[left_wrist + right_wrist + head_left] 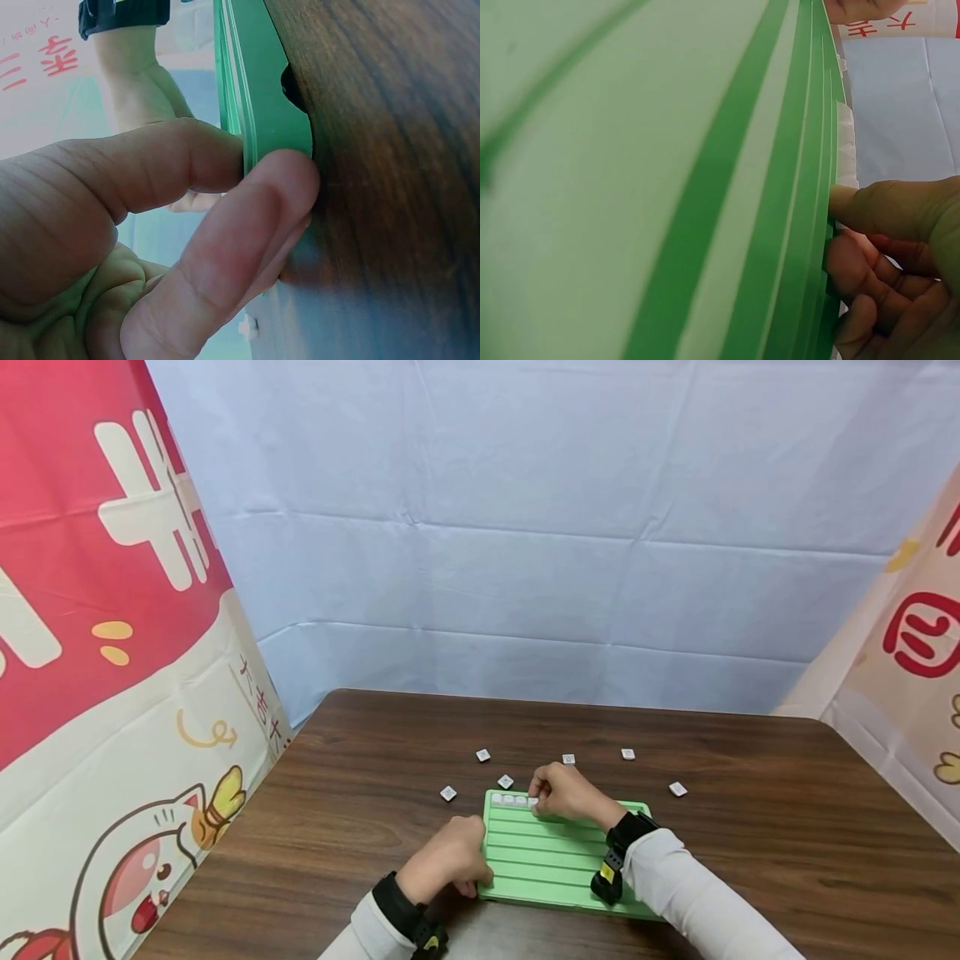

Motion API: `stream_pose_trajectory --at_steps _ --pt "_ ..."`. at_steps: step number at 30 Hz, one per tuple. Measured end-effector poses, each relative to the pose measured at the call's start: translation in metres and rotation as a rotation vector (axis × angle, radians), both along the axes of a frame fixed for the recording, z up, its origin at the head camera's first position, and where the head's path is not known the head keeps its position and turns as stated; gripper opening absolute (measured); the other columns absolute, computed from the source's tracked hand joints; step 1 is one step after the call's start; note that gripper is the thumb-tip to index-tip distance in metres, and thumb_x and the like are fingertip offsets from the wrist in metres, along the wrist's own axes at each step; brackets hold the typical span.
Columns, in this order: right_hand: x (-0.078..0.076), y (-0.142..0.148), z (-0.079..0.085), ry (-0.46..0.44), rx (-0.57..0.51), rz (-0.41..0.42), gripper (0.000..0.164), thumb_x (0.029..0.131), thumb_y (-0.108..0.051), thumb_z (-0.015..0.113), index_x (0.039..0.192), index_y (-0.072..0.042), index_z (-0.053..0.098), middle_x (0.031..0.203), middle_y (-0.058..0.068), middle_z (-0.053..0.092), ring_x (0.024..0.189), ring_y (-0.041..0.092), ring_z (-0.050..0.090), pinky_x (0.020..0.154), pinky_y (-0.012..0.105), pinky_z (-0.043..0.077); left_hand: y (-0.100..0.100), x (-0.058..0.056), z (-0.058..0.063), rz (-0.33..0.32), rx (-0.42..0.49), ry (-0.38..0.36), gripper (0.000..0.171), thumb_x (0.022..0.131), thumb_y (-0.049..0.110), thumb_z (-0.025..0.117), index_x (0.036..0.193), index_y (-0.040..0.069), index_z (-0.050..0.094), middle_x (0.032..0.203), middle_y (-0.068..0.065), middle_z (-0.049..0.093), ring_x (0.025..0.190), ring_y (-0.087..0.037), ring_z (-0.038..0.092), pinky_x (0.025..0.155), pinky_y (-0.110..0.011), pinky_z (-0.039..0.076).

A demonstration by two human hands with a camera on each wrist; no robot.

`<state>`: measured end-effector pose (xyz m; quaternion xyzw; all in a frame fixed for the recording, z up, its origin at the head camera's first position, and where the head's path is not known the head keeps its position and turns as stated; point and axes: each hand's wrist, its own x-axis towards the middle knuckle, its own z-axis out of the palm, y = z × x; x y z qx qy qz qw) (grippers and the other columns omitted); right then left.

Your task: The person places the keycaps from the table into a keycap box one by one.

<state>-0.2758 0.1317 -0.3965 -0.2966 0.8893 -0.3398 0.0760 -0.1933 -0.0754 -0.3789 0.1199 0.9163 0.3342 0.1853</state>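
A light green ridged board (551, 862) lies on the table in front of me. My left hand (450, 853) holds its near left edge; in the left wrist view the thumb and a finger pinch the board's green side (274, 90). At the far left of the board, a short row of white tiles (508, 799) sits in the top groove. My right hand (572, 792) pinches another white tile (533, 802) at the right end of that row. In the right wrist view the fingers partly hide that tile, beside the white row (846, 142).
Several loose white tiles with dark markings lie on the brown wooden table (360, 793) beyond the board, among them one at the left (448, 793) and one at the right (678, 789). A pale blue cloth (525, 577) hangs behind the table, with printed cloths at both sides.
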Motion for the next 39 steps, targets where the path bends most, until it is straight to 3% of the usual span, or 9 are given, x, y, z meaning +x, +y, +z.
stream_pose_trajectory --at_steps 39 --pt "0.0005 -0.0001 0.002 -0.039 -0.005 -0.004 0.017 0.076 0.004 0.071 0.084 -0.004 0.059 0.068 0.0 0.052 0.059 0.015 0.049 0.058 0.032 0.042 0.0037 0.0015 0.0036 0.015 -0.027 0.002 0.021 0.064 -0.009 0.069 0.066 0.002 0.052 0.042 -0.007 0.053 0.034 -0.017 0.055 0.036 -0.031 0.049"
